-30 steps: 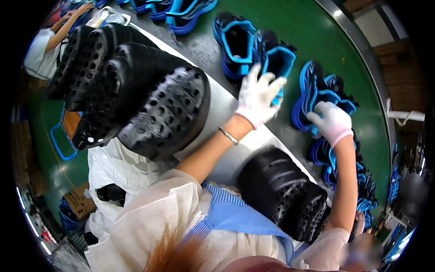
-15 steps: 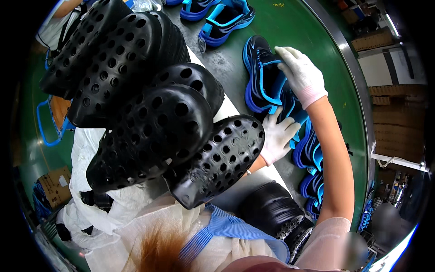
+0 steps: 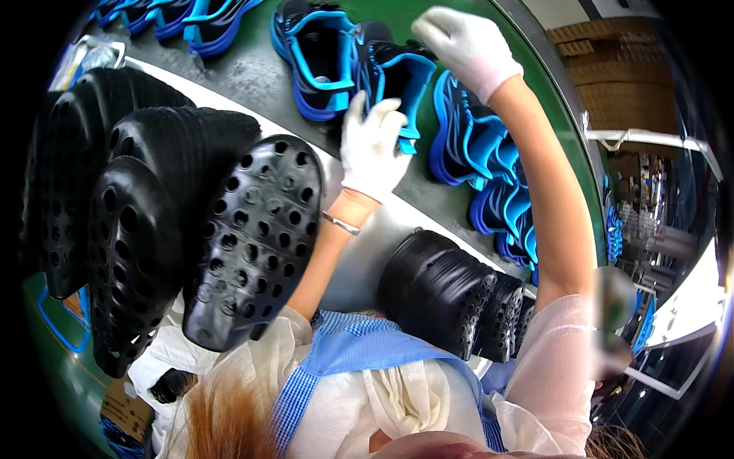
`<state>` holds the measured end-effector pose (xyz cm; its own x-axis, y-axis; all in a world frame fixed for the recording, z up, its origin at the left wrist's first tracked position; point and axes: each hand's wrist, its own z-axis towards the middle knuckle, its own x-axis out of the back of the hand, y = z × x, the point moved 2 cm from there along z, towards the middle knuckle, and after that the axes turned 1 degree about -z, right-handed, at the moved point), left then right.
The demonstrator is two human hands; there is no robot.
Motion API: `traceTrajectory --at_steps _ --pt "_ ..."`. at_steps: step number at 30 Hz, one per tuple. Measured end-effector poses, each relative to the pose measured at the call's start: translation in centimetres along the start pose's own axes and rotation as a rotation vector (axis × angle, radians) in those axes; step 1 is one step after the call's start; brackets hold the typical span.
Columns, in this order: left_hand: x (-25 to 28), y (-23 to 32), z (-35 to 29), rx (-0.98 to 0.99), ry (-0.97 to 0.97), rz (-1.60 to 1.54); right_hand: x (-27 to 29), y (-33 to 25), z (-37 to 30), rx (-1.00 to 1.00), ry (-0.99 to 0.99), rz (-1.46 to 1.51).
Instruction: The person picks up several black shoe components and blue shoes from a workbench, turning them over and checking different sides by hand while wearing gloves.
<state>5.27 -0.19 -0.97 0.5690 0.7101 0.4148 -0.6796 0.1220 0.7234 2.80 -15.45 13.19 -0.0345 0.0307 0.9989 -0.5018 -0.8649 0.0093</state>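
Observation:
Two black-and-blue sneakers stand side by side in front of me, a left one (image 3: 300, 92) and a right one (image 3: 417, 88), with light-blue collars facing me. My left hand (image 3: 372, 149), in a white glove, is at their heels with its fingers apart and slightly bent. It holds nothing that I can see. Beyond the right sneaker's tongue, my gloved right hand (image 3: 465, 47) has its fingers curled together; what is in them, if anything, is hidden. Beside my left forearm leans a black, perforated, shoe-shaped plastic form (image 3: 256, 233).
Stacked black forms (image 3: 145, 206) fill the left side; another nested stack (image 3: 432, 287) lies near my body. More sneakers line the bench at right (image 3: 459, 145) and far left (image 3: 206, 29). A green surface (image 3: 527, 76) runs behind, and a cardboard box (image 3: 126, 409) sits lower left.
The view has shifted, so the pair of sneakers sits further left. My left hand now shows fully at their heels. My right hand's fingers have curled, having been stretched over a sneaker.

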Motion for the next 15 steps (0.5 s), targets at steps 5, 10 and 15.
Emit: traceTrajectory --at_steps 5,10,15 --pt "-1.2 1.6 -1.5 -0.098 -0.186 -0.129 1.1 -1.9 -7.8 -0.199 -0.035 -0.005" --pt "-2.5 5.0 -3.7 -0.041 -0.422 -0.070 -1.7 -3.5 -11.2 -0.309 -0.457 -0.224" --pt "-1.4 4.1 -4.2 -0.095 -0.291 -0.052 -7.6 -2.1 -8.7 -0.259 -0.520 -0.134"
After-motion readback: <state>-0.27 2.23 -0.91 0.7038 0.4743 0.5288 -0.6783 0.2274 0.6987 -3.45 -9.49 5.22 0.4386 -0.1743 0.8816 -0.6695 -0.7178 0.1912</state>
